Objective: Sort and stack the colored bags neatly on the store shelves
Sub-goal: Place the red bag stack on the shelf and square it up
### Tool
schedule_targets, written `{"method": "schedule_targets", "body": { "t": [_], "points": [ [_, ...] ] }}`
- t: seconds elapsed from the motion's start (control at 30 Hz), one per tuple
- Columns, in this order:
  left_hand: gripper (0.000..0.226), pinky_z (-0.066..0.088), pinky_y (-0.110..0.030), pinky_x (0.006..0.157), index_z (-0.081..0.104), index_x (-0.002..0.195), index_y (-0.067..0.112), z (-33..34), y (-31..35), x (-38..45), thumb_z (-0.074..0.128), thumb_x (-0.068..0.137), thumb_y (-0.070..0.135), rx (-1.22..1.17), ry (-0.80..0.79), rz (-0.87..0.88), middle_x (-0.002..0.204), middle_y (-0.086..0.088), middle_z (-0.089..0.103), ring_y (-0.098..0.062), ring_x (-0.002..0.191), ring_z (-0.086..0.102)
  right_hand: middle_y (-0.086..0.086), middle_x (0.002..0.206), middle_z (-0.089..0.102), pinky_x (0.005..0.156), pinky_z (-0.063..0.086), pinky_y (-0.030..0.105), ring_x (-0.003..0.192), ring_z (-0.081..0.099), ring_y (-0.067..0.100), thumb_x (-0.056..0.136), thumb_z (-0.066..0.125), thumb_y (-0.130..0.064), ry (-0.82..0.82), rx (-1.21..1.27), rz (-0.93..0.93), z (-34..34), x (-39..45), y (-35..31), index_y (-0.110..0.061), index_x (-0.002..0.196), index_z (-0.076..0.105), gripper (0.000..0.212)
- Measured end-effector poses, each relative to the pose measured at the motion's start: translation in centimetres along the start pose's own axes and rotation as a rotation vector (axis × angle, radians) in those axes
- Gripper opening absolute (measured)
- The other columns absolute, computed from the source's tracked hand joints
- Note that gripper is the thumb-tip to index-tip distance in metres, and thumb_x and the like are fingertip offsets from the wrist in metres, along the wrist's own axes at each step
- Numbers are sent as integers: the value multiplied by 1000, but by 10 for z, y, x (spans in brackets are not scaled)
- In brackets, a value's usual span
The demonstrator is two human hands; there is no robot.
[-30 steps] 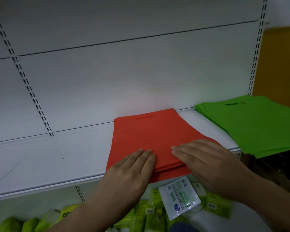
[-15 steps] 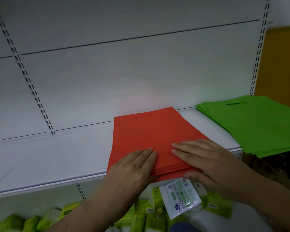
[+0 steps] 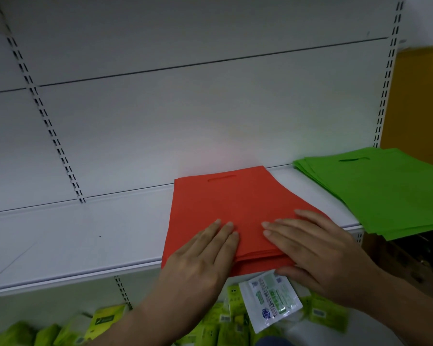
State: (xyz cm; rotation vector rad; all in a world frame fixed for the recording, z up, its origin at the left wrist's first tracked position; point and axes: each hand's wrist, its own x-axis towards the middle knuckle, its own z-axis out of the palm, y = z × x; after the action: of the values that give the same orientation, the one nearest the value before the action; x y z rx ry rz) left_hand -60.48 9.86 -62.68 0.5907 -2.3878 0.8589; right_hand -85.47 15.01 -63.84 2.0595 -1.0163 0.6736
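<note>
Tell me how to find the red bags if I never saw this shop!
Find the white shelf on the white back wall. Two flat piles of bags lie on it: the red bags sit in the middle, under the left hand and right hand. The green bags lie apart to the right, untouched and hanging over the shelf's edge.

White slotted back panel (image 3: 185, 108); white metal shelf (image 3: 73, 236); yellow wall (image 3: 418, 101) at right; dim, soft light.
</note>
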Motion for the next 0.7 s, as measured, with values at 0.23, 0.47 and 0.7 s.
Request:
{"method": "schedule_targets", "body": {
  "t": [0.23,0.47,0.7],
  "points": [
    [35,46,-38,97,66,118,3,1,5,-4,49,87,11,21,27,28,123,-13,64,-27,116,60,5,131,59,93,48,42,116,60,19,96,52,-41,20,-60,-37,-1,-1,-1,-8,126,59,45],
    [43,49,-38,95,68,116,7,7,9,-2,43,97,37,-24,10,-21,123,-10,65,-24,112,63,7,128,61,93,48,43,114,61,22,98,49,-37,23,-88,-55,7,-3,2,-7,120,64,40],
    [42,53,-35,88,67,116,5,2,0,3,40,84,9,25,-14,20,119,-11,66,-23,106,66,5,133,57,95,48,42,118,58,21,97,48,-40,-27,-58,-42,12,-2,7,-10,129,54,44]
  ]
}}
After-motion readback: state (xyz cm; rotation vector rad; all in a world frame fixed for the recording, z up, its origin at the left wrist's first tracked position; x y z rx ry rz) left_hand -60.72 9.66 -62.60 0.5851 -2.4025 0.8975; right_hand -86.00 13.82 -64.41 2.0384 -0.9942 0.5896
